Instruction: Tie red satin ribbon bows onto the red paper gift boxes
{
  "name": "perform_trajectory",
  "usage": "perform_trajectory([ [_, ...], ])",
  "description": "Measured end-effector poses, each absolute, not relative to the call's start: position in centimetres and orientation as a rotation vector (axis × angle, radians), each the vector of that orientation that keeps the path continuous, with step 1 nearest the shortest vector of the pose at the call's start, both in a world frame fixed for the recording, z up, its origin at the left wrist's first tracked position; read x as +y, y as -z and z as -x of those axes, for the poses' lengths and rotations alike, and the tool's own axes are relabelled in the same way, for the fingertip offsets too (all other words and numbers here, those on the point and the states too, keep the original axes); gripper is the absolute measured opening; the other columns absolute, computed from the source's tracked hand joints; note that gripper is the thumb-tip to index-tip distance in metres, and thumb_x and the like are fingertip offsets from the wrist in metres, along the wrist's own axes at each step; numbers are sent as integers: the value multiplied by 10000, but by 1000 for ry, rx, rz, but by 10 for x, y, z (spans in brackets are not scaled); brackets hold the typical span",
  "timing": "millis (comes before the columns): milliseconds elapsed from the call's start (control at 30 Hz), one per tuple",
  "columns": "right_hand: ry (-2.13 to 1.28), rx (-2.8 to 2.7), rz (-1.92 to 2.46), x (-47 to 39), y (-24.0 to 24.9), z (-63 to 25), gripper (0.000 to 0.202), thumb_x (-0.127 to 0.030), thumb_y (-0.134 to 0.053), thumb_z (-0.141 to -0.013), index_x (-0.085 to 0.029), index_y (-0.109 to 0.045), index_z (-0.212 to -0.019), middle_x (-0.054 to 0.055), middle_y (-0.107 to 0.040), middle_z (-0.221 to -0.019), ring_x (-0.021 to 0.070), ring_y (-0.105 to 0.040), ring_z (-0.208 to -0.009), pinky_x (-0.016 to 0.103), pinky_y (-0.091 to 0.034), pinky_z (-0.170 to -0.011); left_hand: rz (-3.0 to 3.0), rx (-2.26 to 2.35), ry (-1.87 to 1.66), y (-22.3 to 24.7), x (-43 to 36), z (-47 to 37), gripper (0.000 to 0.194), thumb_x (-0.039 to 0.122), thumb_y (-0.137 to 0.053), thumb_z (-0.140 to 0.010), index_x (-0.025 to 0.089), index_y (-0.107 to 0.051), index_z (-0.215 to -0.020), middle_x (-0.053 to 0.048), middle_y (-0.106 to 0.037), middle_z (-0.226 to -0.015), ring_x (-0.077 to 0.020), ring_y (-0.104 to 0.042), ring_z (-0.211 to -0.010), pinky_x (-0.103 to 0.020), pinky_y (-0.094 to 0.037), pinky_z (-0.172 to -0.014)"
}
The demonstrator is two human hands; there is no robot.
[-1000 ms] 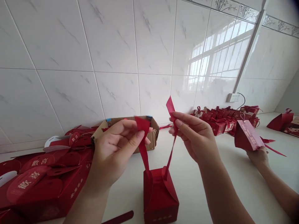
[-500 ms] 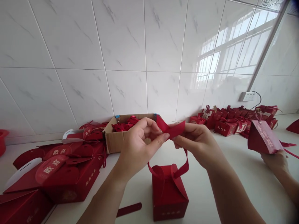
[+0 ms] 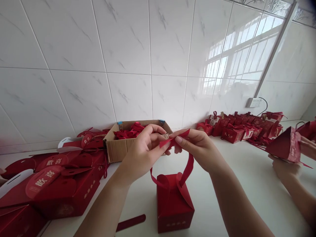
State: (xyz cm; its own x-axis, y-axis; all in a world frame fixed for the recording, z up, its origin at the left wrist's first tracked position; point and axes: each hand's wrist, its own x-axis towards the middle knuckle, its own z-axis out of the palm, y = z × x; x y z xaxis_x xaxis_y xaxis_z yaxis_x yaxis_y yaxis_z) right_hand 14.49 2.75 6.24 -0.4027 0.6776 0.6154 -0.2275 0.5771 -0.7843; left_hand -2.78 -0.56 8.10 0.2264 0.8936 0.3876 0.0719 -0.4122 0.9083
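Observation:
A small red gift box (image 3: pixel 175 205) stands upright on the white table in front of me. From its rounded top flaps a red ribbon (image 3: pixel 189 168) rises in a loop to my hands. My left hand (image 3: pixel 145 149) pinches one ribbon end between thumb and fingers. Close against it, my right hand (image 3: pixel 197 144) grips the other end, thumb pressed on the ribbon where the two ends cross. The fingertips partly hide the crossing. Below my left forearm lies a flat dark red strip (image 3: pixel 132 222).
Larger red boxes (image 3: pixel 69 194) crowd the left side. Behind my hands sits a cardboard box (image 3: pixel 120 149) of red ribbons. Several small red gift boxes (image 3: pixel 232 134) line the back right. At far right, another person's hands (image 3: pixel 286 169) hold a red box (image 3: pixel 283 144).
My hands have shifted the ribbon ends, which now cross closer between my fingertips. The other person's box has turned, with a second hand on it. The view has swung slightly right.

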Motion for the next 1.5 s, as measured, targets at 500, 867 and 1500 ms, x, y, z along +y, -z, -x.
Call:
perform_trajectory([
  [500, -263, -2132, 369, 33, -61, -165, 331, -79, -464, -883, -248, -719, -1011, 52, -702, -964, 172, -652, -830, 300, -540, -671, -1422, 864, -1221, -82, 1, 30, 163, 240, -616, -829, 189, -518, -948, 3, -645, -809, -131, -630, -769, -282, -496, -738],
  [867, -786, -1854, 374, 39, -44, -175, 183, -257, -616, -858, -319, -736, -982, 42, -648, -1179, 236, -551, -1162, 431, -484, -954, -2333, 1221, -1357, -87, -7, 36, 214, 317, -466, -905, 250, -605, -1054, -26, -693, -832, -190, -644, -809, -280, -472, -705],
  [1500, -858, -1949, 1418, 3, 44, -297, 323, -482, -596, -786, -201, -678, -647, 34, -626, -623, 189, -546, -601, 323, -433, -576, -2329, 2063, -312, -15, -44, 131, 190, 117, -422, -713, 242, -541, -793, 0, -534, -605, -184, -475, -473, -266, -272, -465],
])
